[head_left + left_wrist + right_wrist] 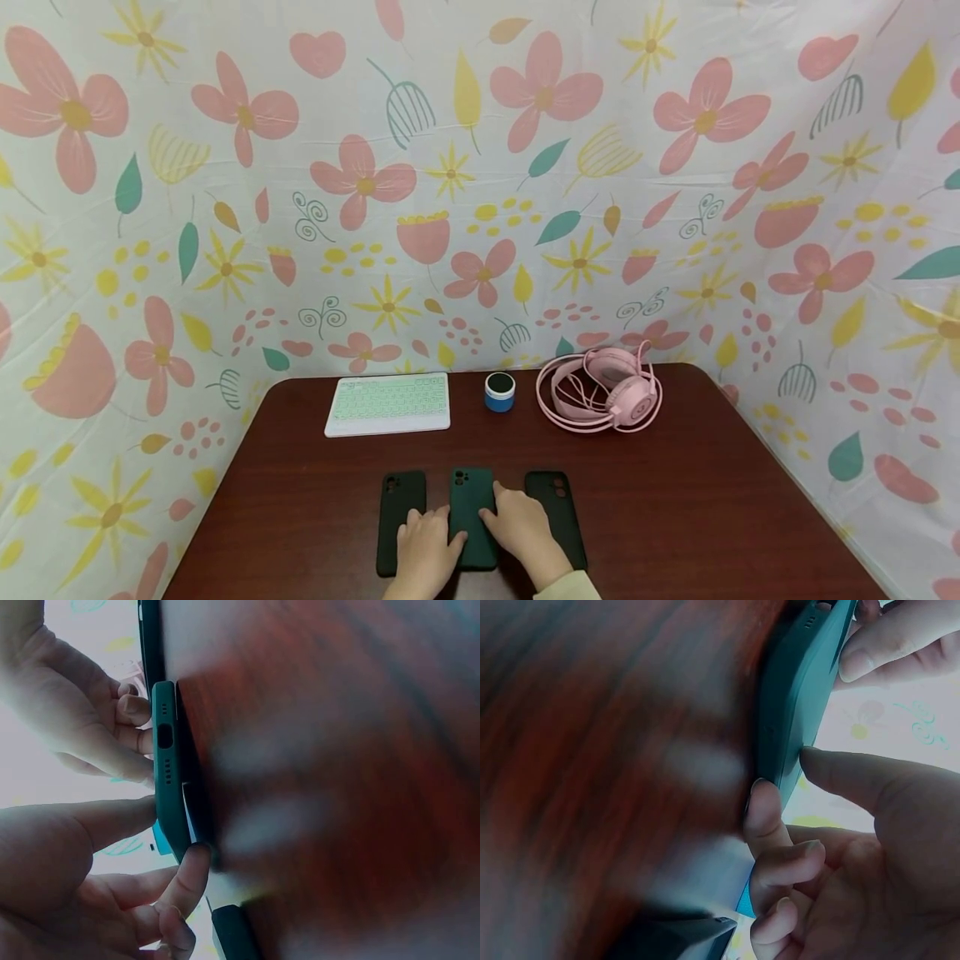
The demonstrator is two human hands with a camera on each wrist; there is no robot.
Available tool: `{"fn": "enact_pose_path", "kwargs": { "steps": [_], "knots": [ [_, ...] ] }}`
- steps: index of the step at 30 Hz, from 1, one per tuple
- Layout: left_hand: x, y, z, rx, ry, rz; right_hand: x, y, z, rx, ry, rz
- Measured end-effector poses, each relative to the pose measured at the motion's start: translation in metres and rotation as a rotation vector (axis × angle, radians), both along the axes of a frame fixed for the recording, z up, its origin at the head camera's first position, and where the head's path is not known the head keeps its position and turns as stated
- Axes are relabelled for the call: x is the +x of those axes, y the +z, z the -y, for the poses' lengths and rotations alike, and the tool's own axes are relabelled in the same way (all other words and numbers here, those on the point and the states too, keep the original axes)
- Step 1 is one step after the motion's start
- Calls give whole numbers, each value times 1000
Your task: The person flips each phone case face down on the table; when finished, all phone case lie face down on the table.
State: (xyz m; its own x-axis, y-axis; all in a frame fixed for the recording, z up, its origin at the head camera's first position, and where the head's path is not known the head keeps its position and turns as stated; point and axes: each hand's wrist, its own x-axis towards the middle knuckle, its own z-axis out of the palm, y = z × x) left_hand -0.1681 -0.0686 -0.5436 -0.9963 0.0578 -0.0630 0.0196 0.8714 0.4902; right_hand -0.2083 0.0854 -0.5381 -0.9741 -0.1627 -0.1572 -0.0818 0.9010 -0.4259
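A green phone case [472,521] lies between two dark phone cases, the left one [397,517] and the right one [562,508]. My left hand [425,546] pinches its left edge, thumb on the back face and fingers at the side. From the right, my right hand [525,529] pinches the opposite edge in the same way. In the left wrist view the green case [169,765] shows its port end, with the left hand [112,892] below. The right wrist view shows the right hand's [840,847] thumb and forefinger on the case [799,697].
At the back of the brown table [300,483] stand a white keyboard [390,404], a small blue speaker [499,393] and pink headphones [600,392]. A patterned cloth [480,200] hangs behind them.
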Motion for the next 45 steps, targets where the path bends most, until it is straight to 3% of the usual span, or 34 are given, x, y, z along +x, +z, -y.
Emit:
{"fn": "enact_pose_path", "kwargs": {
  "steps": [15, 22, 27, 33, 39, 45],
  "knots": [
    [3, -1, -1, -29, 16, -9, 2, 4, -4, -58, 17, 32],
    [1, 6, -5, -15, 30, -37, 5, 9, -17, -134, -1, 15],
    [0, 12, -17, 63, -75, -26, 4, 16, -38, -154, -70, -29],
    [3, 5, -43, 81, -187, 18, 3, 18, -72, -92, -176, -63],
    [4, 5, -63, 123, -237, 57, 8, 17, -97, -74, -234, -50],
    [2, 5, -77, 131, -261, 59, 13, 16, -109, -59, -250, 39]
  ]
}}
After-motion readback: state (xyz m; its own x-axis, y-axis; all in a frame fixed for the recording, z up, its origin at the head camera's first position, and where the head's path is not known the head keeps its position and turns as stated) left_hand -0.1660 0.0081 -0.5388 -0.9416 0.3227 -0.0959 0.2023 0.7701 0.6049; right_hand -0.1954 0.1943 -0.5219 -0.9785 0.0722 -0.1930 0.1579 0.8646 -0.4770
